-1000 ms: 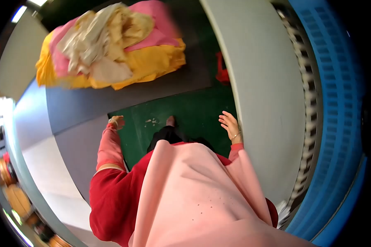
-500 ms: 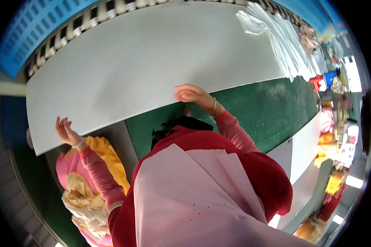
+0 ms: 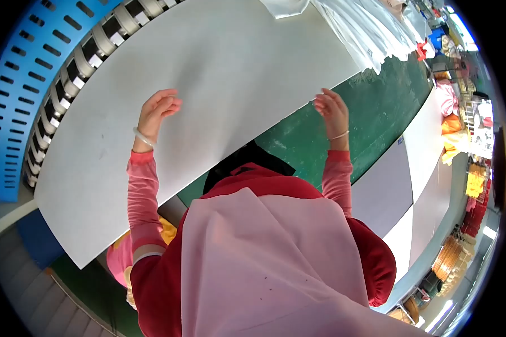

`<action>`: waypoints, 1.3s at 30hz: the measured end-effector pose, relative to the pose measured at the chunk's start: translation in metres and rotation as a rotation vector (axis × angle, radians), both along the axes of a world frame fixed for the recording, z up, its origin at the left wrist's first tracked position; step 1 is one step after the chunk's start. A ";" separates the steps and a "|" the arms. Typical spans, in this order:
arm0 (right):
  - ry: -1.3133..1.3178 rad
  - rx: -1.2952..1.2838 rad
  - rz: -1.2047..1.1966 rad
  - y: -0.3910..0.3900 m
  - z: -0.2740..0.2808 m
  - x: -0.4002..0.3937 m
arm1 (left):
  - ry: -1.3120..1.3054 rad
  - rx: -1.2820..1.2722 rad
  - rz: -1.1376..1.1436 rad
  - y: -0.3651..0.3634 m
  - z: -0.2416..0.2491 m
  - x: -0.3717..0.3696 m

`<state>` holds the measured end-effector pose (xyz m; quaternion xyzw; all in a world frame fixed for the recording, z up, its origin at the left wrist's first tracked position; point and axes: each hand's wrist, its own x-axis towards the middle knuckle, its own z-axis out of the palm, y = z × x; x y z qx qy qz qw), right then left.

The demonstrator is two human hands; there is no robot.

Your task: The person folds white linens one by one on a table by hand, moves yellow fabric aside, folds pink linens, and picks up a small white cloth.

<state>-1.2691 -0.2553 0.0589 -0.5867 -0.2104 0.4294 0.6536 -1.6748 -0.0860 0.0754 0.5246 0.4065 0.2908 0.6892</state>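
Observation:
My left hand (image 3: 158, 114) is raised over the white tabletop (image 3: 230, 73), its fingers loosely bent and nothing in them. A pale bangle circles that wrist. At the table's front edge, further right, my right hand (image 3: 333, 111) hovers with fingers slightly curled and apart, also holding nothing. Past it, at the far right end of the table, lies a pile of white plastic-looking sheets or bags (image 3: 357, 31), partly out of view at the top. My pink apron (image 3: 253, 253) fills the lower middle.
A conveyor of pale rollers (image 3: 73, 73) runs along the table's far side, with a slotted blue crate (image 3: 31, 84) beyond. Pink and yellow cloth (image 3: 120, 261) sits below the near left edge. Green floor (image 3: 298, 132) shows in front of me, and more tables (image 3: 382, 185) stand right.
My left hand has risen from the table's left edge to over its surface. My right hand has moved right, toward the white pile. The view has turned and shifted.

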 end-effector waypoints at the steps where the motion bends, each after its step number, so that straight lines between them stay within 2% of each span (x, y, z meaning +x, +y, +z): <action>1: -0.067 0.027 -0.084 -0.005 -0.001 0.010 | 0.001 -0.023 -0.053 0.009 0.002 0.007; 3: -0.217 0.083 -0.255 -0.017 0.000 0.037 | 0.017 -0.062 -0.090 0.026 0.004 0.019; 6: -0.192 0.078 -0.397 -0.036 -0.001 0.084 | 0.029 -0.124 -0.122 0.045 0.008 0.047; 9: -0.057 0.125 -0.524 -0.044 -0.005 0.129 | 0.027 -0.175 -0.186 0.064 0.018 0.096; 11: -0.020 0.123 -0.519 -0.043 -0.019 0.161 | -0.023 -0.247 -0.277 0.084 0.010 0.139; 13: 0.036 0.125 -0.474 -0.036 -0.044 0.199 | -0.074 -0.346 -0.257 0.107 -0.003 0.191; 17: 0.144 0.034 -0.429 -0.003 -0.098 0.282 | -0.159 -0.591 -0.074 0.156 -0.033 0.295; 20: 0.147 -0.075 -0.319 0.024 -0.116 0.327 | -0.206 -0.676 0.137 0.204 -0.086 0.344; 24: 0.156 -0.073 -0.260 0.051 -0.101 0.341 | -0.044 -0.606 0.270 0.214 -0.074 0.387; 26: 0.132 -0.068 -0.262 0.061 -0.097 0.346 | 0.129 -0.498 0.325 0.222 -0.089 0.388; 28: 0.060 -0.134 -0.270 0.067 -0.090 0.349 | 0.197 -0.444 0.338 0.213 -0.078 0.398; 29: 0.106 -0.123 -0.271 0.071 -0.088 0.352 | 0.232 -0.412 0.341 0.209 -0.068 0.403; 31: 0.196 -0.090 -0.283 0.078 -0.078 0.361 | 0.055 -0.371 0.385 0.216 -0.056 0.405; 33: 0.355 0.140 -0.193 0.084 -0.064 0.380 | -0.203 -0.344 0.388 0.245 -0.056 0.388; 35: 0.464 0.154 -0.258 0.098 -0.031 0.394 | -0.366 -0.233 0.480 0.261 -0.022 0.366; 37: 0.583 0.236 -0.210 0.106 -0.016 0.418 | -0.503 -0.185 0.443 0.284 -0.008 0.321; 39: 0.655 0.342 -0.047 0.114 0.012 0.427 | -0.573 -0.175 0.328 0.284 0.017 0.284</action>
